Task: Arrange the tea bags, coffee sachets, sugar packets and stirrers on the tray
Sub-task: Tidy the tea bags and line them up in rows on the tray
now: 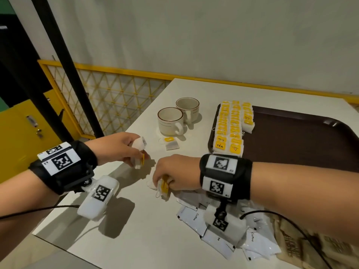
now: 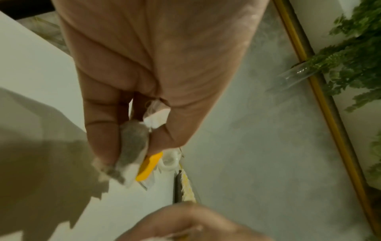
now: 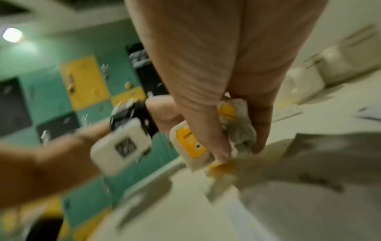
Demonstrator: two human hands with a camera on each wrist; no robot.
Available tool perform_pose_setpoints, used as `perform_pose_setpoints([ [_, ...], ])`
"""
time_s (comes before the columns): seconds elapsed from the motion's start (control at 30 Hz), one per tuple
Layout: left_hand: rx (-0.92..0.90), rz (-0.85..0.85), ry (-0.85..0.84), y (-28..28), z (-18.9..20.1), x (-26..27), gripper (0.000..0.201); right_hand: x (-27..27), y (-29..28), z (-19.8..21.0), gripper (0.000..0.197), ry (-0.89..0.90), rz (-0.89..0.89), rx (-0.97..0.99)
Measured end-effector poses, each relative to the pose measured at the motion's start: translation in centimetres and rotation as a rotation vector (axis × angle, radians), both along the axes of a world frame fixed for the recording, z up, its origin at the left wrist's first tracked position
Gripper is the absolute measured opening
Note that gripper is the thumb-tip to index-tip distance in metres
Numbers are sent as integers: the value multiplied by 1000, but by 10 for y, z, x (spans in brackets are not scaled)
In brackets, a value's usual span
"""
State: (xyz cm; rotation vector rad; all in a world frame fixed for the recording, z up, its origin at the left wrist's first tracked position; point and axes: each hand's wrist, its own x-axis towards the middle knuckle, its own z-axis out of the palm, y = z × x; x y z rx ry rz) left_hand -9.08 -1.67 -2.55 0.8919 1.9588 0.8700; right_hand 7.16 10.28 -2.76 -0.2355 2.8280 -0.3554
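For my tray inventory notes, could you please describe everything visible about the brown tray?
The brown tray is dark and smooth, plastic by its look, with a raised rim and rounded corners. It lies flat on the white table, right of two cups. Rows of yellow-tagged tea bags cover its left end; the visible rest is bare. Neither hand touches it.

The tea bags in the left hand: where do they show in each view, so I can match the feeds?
Head: left of centre, the tea bags pinched in the left hand above the table.
Left wrist: centre, tea bags between the fingertips, yellow tag below.
Right wrist: not visible; only the left wrist's band shows at centre left, blurred.
Shared landmark: the white table.
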Motion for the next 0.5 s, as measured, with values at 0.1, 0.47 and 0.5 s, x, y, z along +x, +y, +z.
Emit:
perform_pose_setpoints([
  [0.1,54,11,-16,8,1,7,7,17,21,21,31,131,-200,-299],
  [0.47,-47,75,221,82,-8,28,17,118,84,6,52,85,-966,-2109],
  [0.5,-70,70,245,84,-10,27,15,123,84,2,57,91,-1002,-2115],
])
